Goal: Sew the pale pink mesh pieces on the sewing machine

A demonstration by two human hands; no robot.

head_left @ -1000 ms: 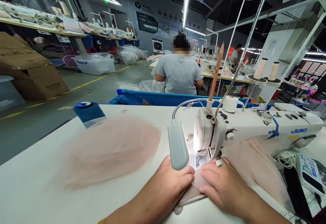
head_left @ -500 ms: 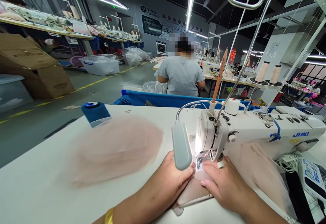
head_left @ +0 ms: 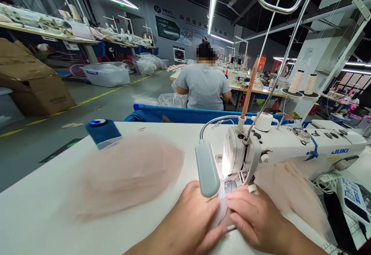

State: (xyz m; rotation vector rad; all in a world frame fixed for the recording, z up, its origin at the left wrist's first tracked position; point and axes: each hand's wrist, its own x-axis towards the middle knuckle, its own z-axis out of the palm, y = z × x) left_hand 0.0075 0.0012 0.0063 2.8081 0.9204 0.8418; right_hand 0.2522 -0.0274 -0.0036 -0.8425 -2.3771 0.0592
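Both my hands are close together in front of the needle area of a white sewing machine (head_left: 239, 150). Between them lies a strip of sheer pale fabric (head_left: 222, 208), partly covered by my fingers. My left hand (head_left: 197, 216) is closed on its left edge, thumb toward me, the fingertips partly hidden behind the grey lamp head (head_left: 207, 170). My right hand (head_left: 255, 214) has curled fingers gripping the fabric from the right, just below the presser foot area. A large sheer pale-pink fabric piece (head_left: 136, 177) lies on the table to the left.
A blue thread cone (head_left: 102, 132) stands at the table's far left. More pink fabric (head_left: 292, 193) lies under the machine arm. A control box (head_left: 355, 197) and white cable coil (head_left: 327, 183) are at right. Ahead sits a person in a grey shirt (head_left: 203, 86).
Both hands have drawn slightly toward me from the needle, and the sheer fabric between them now shows raised. My left hand has turned, its thumb now lower. The view has shifted a little.
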